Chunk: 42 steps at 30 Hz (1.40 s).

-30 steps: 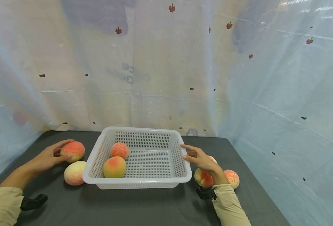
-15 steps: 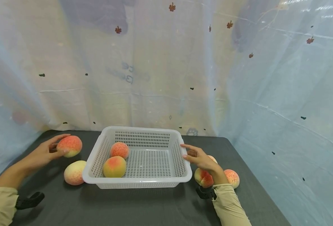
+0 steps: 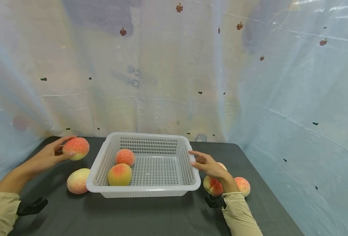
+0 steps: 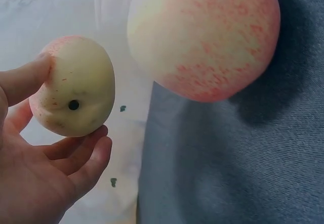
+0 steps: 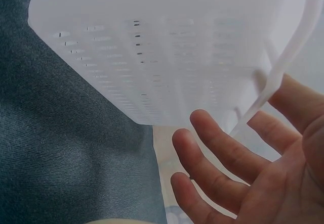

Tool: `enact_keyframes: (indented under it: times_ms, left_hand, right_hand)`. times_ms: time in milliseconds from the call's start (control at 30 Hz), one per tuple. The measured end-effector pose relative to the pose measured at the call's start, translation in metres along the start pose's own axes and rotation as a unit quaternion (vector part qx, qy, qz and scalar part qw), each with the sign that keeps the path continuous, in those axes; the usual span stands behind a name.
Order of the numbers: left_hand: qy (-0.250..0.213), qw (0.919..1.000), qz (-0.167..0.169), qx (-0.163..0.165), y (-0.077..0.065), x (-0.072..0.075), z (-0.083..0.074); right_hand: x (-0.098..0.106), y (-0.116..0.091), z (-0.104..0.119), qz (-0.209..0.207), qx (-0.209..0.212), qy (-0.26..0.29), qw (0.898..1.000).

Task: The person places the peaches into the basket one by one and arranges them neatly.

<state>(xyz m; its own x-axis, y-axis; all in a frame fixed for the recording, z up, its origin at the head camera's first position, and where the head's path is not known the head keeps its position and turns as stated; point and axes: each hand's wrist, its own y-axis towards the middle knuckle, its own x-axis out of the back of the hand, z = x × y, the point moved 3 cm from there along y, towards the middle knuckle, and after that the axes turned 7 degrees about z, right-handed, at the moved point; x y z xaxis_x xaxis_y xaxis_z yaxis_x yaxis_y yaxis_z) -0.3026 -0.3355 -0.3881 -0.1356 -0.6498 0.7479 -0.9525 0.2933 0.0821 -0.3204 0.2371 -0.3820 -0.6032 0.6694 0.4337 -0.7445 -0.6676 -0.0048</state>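
Observation:
My left hand [image 3: 48, 156] grips a red-and-yellow peach [image 3: 77, 148], thumb on one side and fingers on the other. That peach hangs above the table; its pale underside with a dark hole shows in the left wrist view. Just below it, a pale yellow-pink peach [image 3: 78, 181] lies beside the white plastic basket [image 3: 143, 188]. Two peaches sit in the basket's left part, a speckled red one [image 3: 125, 157] and a yellow-orange one [image 3: 119, 174]. My right hand [image 3: 207, 165] holds the basket's right rim with thumb and index finger, while the other fingers stay loosely bent outside.
Under and beside my right forearm lie a red-yellow peach [image 3: 213, 186], a speckled peach [image 3: 242, 186] and a partly hidden peach [image 3: 222, 166]. A dark cloth covers the table [image 3: 150, 216]. Behind it hangs a pale patterned curtain [image 3: 162, 82].
My left hand has raised the red-and-yellow peach off the table, drifting left and then back right. My right hand and the basket have stayed put.

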Motion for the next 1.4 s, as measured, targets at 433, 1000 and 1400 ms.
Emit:
enact_keyframes:
  times_ms: [433, 1000, 1400]
  left_hand:
    - [0.012, 0.9998, -0.002, -0.018, -0.001, 0.008, -0.025]
    - [-0.006, 0.9993, 0.001, -0.038, 0.002, 0.006, -0.059]
    - [-0.013, 0.9953, -0.005, -0.096, 0.0, -0.003, -0.089]
  right_hand:
    - [-0.001, 0.001, 0.003, 0.0, -0.002, -0.009, 1.0]
    - [0.002, 0.0, 0.0, 0.005, 0.003, -0.006, 1.0]
    - [0.001, 0.001, 0.0, 0.008, 0.006, 0.004, 1.0]
